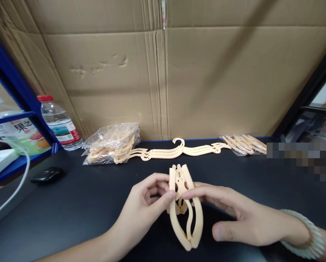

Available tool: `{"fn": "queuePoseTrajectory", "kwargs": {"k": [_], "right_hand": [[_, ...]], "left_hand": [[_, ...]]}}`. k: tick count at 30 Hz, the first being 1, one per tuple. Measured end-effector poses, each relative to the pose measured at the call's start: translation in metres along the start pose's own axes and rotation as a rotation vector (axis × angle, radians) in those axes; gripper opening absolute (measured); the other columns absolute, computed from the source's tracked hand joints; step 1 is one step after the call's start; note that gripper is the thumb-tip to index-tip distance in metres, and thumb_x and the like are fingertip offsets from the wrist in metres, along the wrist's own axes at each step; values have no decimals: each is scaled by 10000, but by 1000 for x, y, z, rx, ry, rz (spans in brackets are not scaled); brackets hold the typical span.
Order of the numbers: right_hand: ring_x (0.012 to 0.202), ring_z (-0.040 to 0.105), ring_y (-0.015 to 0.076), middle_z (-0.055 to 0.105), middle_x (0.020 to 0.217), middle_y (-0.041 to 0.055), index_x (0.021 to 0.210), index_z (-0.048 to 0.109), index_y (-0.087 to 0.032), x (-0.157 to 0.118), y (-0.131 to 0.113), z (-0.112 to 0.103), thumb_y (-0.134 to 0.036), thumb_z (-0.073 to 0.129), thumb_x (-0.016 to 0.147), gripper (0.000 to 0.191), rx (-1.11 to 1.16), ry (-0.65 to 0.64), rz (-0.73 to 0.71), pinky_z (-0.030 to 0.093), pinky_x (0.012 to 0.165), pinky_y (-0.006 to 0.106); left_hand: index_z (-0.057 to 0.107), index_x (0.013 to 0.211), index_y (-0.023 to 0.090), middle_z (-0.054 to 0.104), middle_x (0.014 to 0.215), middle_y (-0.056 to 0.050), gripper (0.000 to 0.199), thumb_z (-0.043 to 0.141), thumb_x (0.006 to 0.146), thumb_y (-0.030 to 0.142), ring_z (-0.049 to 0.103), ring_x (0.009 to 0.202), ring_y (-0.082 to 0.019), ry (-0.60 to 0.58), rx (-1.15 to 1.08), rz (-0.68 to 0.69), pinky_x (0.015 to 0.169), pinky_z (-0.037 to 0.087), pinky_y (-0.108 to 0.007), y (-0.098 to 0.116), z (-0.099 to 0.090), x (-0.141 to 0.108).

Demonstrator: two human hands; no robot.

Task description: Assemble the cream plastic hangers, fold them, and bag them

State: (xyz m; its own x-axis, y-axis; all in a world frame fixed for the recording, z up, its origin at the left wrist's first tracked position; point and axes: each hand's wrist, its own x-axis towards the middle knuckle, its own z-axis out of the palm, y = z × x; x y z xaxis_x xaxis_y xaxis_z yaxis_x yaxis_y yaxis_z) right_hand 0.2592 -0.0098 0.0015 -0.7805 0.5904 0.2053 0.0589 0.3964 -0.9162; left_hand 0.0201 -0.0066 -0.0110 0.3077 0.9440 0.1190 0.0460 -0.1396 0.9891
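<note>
A cream-coloured folding hanger (197, 218), folded with its arms close together, stands upright above the black table in front of me. My left hand (148, 203) pinches its left side, the thumb in front and the fingers behind. On the other side, my right hand (239, 214) touches the hanger with its index fingertip laid across the front. Its thumb is stretched well away from the hanger, and the other fingers are partly hidden. Behind, an unfolded cream hanger (165, 153) lies flat, its hook toward the cardboard.
A clear bag of folded hangers (110, 143) lies back left, another bag of hangers (243, 143) back right. A water bottle (60, 123), a black mouse (46, 175) and a white cable (26, 171) are at the left. A cardboard wall (220, 72) closes off the back.
</note>
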Motion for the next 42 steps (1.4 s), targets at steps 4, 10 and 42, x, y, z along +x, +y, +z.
{"fn": "queuePoseTrajectory", "kwargs": {"k": [4, 10, 42], "right_hand": [[1389, 343, 237, 392, 1497, 78, 1416, 431, -309, 0, -1, -1, -206, 642, 873, 591, -41, -50, -1, 255, 1152, 439], [1332, 431, 251, 366, 1509, 83, 1383, 481, -304, 3, 0, -7, -273, 637, 885, 523, 197, -38, 62, 316, 1121, 441], [1282, 419, 236, 432, 1400, 62, 1293, 526, -303, -5, 26, -6, -320, 572, 900, 396, -888, 149, 149, 418, 1054, 398]], "left_hand": [[680, 971, 169, 654, 762, -30, 253, 717, 774, 324, 607, 708, -161, -2, 43, -14, 619, 525, -242, 2, 3, -3], [646, 1094, 195, 626, 786, -2, 289, 636, 835, 323, 634, 727, -155, 31, 68, 40, 690, 558, -276, -2, -3, 1], [425, 1386, 195, 417, 1478, -91, 516, 538, 897, 319, 286, 1408, -260, -459, 1068, 282, 1124, 366, -438, -2, -16, -14]]}}
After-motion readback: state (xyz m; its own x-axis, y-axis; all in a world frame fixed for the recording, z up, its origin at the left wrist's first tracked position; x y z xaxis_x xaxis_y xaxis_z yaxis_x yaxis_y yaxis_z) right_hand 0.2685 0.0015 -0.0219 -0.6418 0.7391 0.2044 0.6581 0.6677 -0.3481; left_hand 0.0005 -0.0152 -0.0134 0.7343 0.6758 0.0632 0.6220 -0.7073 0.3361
